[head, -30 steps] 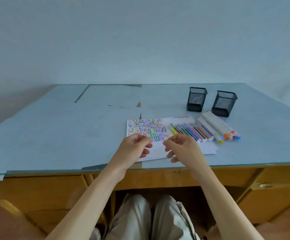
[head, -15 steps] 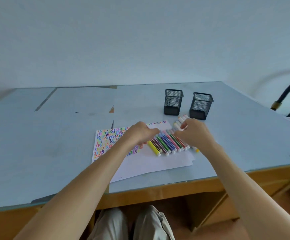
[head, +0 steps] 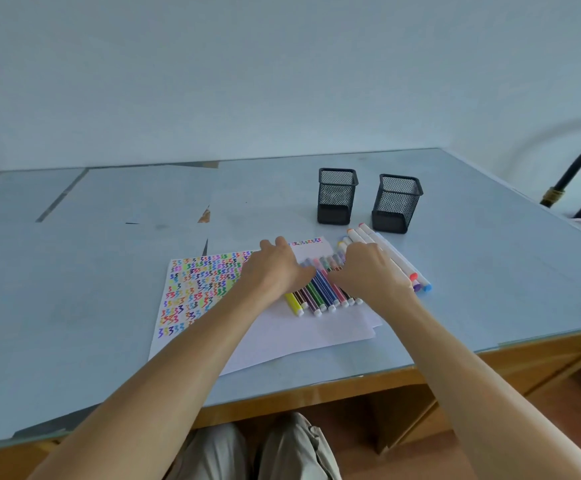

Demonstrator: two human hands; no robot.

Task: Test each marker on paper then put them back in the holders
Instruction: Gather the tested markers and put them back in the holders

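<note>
Desk, wall and hoses around the work area

A wooden desk (head: 510,362) carried a pale blue glass top (head: 74,271), and everything else sat relative to that desk. Behind it rose a plain light wall (head: 282,71). Under the glass, toward the far left of the desk, lay pale sheets (head: 143,192) with dark gaps between their edges and a small brown patch (head: 204,215) showing through near the middle. Past the desk's far right corner, two dark hoses (head: 573,174) with brass-coloured fittings (head: 553,195) curved up along the wall. Below the desk's front edge were beige trousers (head: 257,452) on the person's knees, and a reddish-brown floor (head: 420,459) lay beneath.
</note>
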